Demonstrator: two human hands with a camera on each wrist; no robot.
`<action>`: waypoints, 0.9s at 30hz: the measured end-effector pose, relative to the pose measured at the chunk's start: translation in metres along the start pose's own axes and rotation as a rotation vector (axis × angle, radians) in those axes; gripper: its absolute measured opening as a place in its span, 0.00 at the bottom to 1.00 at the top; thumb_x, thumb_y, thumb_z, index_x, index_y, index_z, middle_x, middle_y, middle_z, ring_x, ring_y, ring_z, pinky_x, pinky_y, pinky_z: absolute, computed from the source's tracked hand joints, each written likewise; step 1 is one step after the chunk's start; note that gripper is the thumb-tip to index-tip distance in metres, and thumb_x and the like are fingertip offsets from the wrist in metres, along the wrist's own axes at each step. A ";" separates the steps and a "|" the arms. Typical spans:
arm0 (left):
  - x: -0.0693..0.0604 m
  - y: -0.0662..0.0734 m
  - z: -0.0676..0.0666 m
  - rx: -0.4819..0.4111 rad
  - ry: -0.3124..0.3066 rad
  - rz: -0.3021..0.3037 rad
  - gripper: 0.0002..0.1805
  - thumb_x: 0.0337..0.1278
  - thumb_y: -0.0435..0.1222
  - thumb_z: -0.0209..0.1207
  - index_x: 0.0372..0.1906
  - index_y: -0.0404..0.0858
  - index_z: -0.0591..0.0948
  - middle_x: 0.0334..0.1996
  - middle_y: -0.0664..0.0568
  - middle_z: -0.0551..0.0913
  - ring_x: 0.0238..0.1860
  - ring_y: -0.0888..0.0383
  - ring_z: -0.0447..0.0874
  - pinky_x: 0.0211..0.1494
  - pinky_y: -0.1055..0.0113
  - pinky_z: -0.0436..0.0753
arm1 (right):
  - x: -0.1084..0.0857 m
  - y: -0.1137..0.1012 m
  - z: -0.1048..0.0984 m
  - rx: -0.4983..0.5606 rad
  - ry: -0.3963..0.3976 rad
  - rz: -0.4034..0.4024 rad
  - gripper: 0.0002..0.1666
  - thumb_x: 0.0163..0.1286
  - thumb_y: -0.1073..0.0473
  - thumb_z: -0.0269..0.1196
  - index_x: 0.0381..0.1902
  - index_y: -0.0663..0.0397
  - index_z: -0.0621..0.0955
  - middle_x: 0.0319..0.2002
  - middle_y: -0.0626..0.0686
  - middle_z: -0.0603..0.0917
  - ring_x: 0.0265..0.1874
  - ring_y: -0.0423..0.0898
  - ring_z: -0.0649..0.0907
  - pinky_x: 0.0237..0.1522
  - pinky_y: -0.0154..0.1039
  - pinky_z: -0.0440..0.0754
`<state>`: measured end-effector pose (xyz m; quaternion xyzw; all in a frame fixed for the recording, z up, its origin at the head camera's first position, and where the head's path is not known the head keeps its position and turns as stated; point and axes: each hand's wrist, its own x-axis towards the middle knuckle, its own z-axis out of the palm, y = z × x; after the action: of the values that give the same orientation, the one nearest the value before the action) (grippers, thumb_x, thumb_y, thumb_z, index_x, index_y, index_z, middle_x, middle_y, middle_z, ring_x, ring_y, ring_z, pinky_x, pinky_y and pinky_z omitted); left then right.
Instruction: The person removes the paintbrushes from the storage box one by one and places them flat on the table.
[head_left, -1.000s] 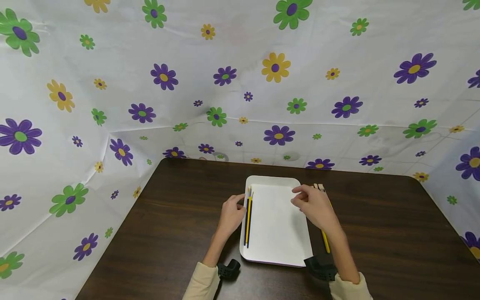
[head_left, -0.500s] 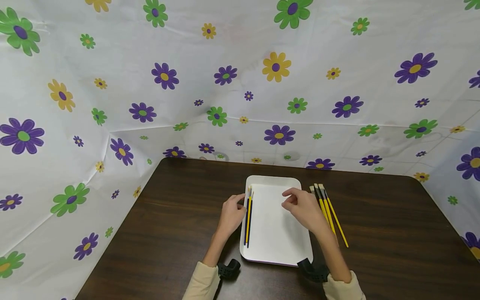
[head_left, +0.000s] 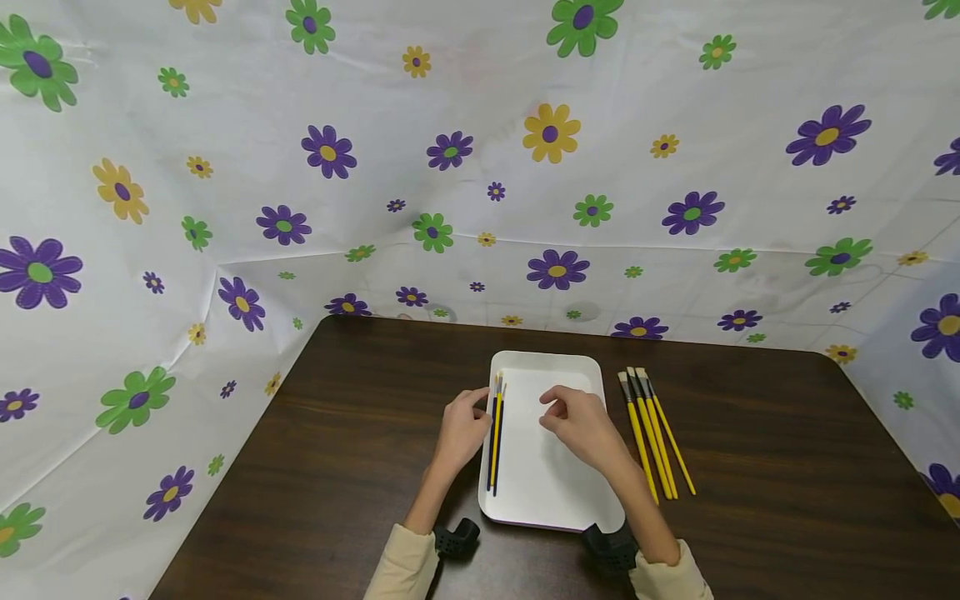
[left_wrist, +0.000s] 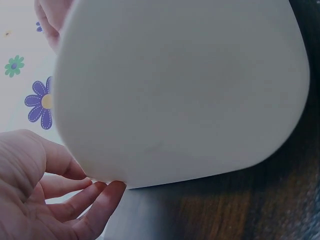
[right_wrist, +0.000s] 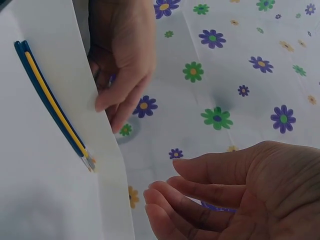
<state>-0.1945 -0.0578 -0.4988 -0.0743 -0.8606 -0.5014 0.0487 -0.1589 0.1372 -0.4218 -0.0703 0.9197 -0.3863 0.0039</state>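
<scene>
A white tray lies on the dark table, with three slim paintbrushes, dark blue and yellow, along its left side. My left hand pinches the tray's left rim between thumb and fingers; the left wrist view shows the fingertips at the tray's edge. Over the tray's middle hovers my right hand, fingers loosely bent and nothing between them, as the right wrist view of that hand also shows. To the right of the tray lie several yellow-handled flat paintbrushes, bristles pointing away, apart from both hands.
Brown wooden table surrounds the tray. A white cloth with printed flowers hangs behind it and on both sides. Black wrist mounts sit on both forearms.
My right hand has moved left from the tray's right edge to above its middle, uncovering the yellow brushes. The left hand stays at the rim.
</scene>
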 end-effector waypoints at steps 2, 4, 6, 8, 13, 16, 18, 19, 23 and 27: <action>0.000 0.000 0.000 0.000 0.002 0.003 0.23 0.61 0.21 0.57 0.61 0.25 0.81 0.54 0.34 0.82 0.40 0.46 0.87 0.40 0.55 0.87 | 0.001 -0.002 0.004 0.000 -0.008 0.000 0.12 0.65 0.70 0.68 0.47 0.67 0.85 0.27 0.50 0.82 0.27 0.45 0.78 0.33 0.40 0.80; 0.000 0.000 0.000 -0.001 0.002 0.002 0.23 0.60 0.21 0.57 0.61 0.25 0.81 0.54 0.34 0.82 0.40 0.46 0.87 0.40 0.55 0.87 | 0.001 -0.003 0.007 0.007 -0.020 0.010 0.12 0.65 0.70 0.69 0.47 0.67 0.85 0.27 0.50 0.82 0.27 0.45 0.77 0.32 0.39 0.80; 0.000 0.000 0.000 -0.002 0.001 0.001 0.23 0.60 0.21 0.57 0.61 0.25 0.81 0.53 0.34 0.82 0.40 0.46 0.87 0.40 0.55 0.87 | 0.002 -0.003 0.011 0.014 -0.031 0.016 0.13 0.65 0.70 0.69 0.48 0.67 0.85 0.27 0.50 0.82 0.26 0.45 0.77 0.32 0.39 0.80; 0.000 0.000 -0.001 -0.001 0.001 -0.001 0.23 0.60 0.21 0.57 0.61 0.25 0.81 0.53 0.34 0.82 0.40 0.46 0.87 0.40 0.55 0.87 | 0.002 -0.003 0.014 0.023 -0.041 0.020 0.14 0.65 0.70 0.69 0.48 0.68 0.85 0.27 0.50 0.82 0.26 0.45 0.77 0.32 0.38 0.80; 0.000 0.001 0.000 0.008 0.006 0.002 0.22 0.60 0.21 0.57 0.60 0.25 0.82 0.53 0.34 0.82 0.40 0.46 0.87 0.40 0.55 0.88 | 0.004 -0.002 0.023 0.033 -0.052 0.014 0.14 0.64 0.70 0.69 0.48 0.68 0.85 0.27 0.50 0.83 0.26 0.44 0.78 0.31 0.38 0.80; 0.000 0.001 0.000 0.009 0.007 0.003 0.22 0.61 0.21 0.58 0.60 0.25 0.82 0.53 0.34 0.82 0.40 0.46 0.87 0.41 0.55 0.88 | 0.005 -0.003 0.028 0.041 -0.054 0.015 0.14 0.64 0.71 0.69 0.48 0.68 0.85 0.28 0.51 0.83 0.27 0.44 0.79 0.31 0.39 0.80; 0.000 0.001 0.000 0.009 0.006 0.000 0.21 0.61 0.21 0.58 0.60 0.25 0.82 0.53 0.34 0.82 0.40 0.46 0.87 0.41 0.56 0.88 | 0.006 -0.002 0.032 0.049 -0.055 0.017 0.14 0.64 0.71 0.69 0.48 0.68 0.85 0.29 0.52 0.84 0.27 0.45 0.80 0.32 0.40 0.81; 0.000 0.000 0.000 0.009 0.005 -0.001 0.21 0.61 0.21 0.58 0.60 0.25 0.82 0.53 0.34 0.82 0.40 0.46 0.87 0.41 0.56 0.88 | 0.006 -0.002 0.034 0.060 -0.058 0.021 0.14 0.64 0.71 0.69 0.48 0.69 0.84 0.29 0.52 0.84 0.27 0.45 0.81 0.32 0.40 0.82; 0.001 0.000 -0.001 0.010 0.001 -0.001 0.21 0.61 0.21 0.58 0.60 0.25 0.82 0.52 0.34 0.82 0.39 0.47 0.87 0.40 0.57 0.88 | 0.008 -0.001 0.043 0.115 -0.072 0.041 0.15 0.64 0.72 0.68 0.49 0.71 0.83 0.31 0.54 0.84 0.26 0.45 0.82 0.30 0.40 0.84; 0.001 0.000 -0.001 0.009 -0.001 0.001 0.21 0.61 0.21 0.59 0.60 0.25 0.82 0.51 0.34 0.82 0.39 0.46 0.87 0.40 0.56 0.88 | 0.010 0.000 0.050 0.155 -0.077 0.048 0.15 0.63 0.72 0.68 0.48 0.71 0.83 0.32 0.55 0.84 0.25 0.45 0.82 0.28 0.40 0.84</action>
<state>-0.1955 -0.0580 -0.4980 -0.0747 -0.8628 -0.4975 0.0489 -0.1658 0.1011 -0.4565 -0.0628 0.8875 -0.4532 0.0540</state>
